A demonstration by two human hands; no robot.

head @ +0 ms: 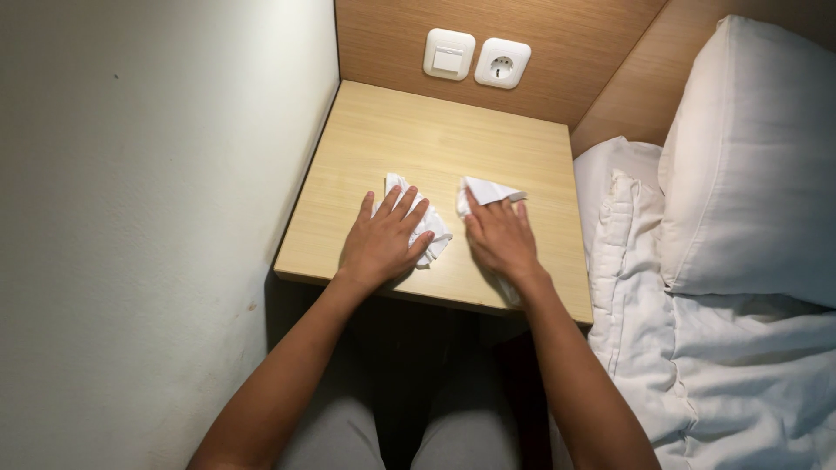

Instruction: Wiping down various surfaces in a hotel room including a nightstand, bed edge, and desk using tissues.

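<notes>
Left hand (383,239) lies flat, palm down, fingers spread and extended, pressing on a crumpled white tissue (428,228); nothing is gripped, the paper just sits under the fingers and sticks out past the fingertips and to the hand's right. Right hand (501,237) is likewise flat and open, fingers together, pinning a second tissue (489,191) whose folded corner pokes out ahead of the fingertips; a bit of white also shows under the wrist side, at the near edge. Both tissues sit mid-worktop (435,130), each directly beneath its hand, the two hands near each other but apart. Handling judgement: paper is very light, soft, no stiffness, tears easily if dragged hard or if damp; it slides readily on the smooth wood laminate, so flat palm pressure moves it fine. To lift, best pinch the bunched middle or the free corner beyond the fingertips, not a thin single layer. Ahead of the hands: switch (448,54) and socket (502,63) on the wood panel. Right of the right hand: bed with pillow (749,157) and white sheet (644,287). Left: plain wall (148,200).
</notes>
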